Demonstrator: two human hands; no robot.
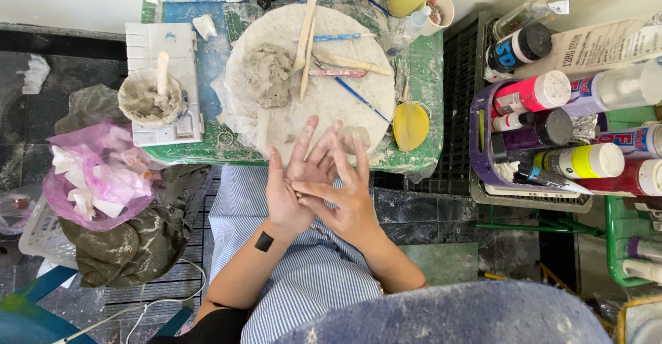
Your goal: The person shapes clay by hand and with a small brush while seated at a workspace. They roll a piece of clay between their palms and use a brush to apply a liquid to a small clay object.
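The left hand (289, 189) and the right hand (348, 192) meet palm to palm over the lap, just below the near edge of the green table (424, 82). The right hand lies across the left, its fingers (358, 158) spread and pointing up toward the table, while the left hand's fingers (307, 137) also fan out; whether anything small is pressed between the palms cannot be told. Both hands hover above a blue-and-white striped apron (303, 282). Right beyond the fingertips sits a round white board (345, 106), dusted with dried clay, with a lump of grey clay (267, 74) on its left part and several wooden modelling sticks (305, 34) and thin blue-handled brushes (362, 99) lying across its upper half. A yellow sponge-like disc (411, 126) rests at the board's right edge. To the left stands a small cup of grey clay slip (148, 99) with a stick in it, on a white tray (181, 47). On the right, well apart, a purple basket (477, 144) holds paint bottles (531, 94). A pink plastic bag (100, 175) sits on the floor at left.
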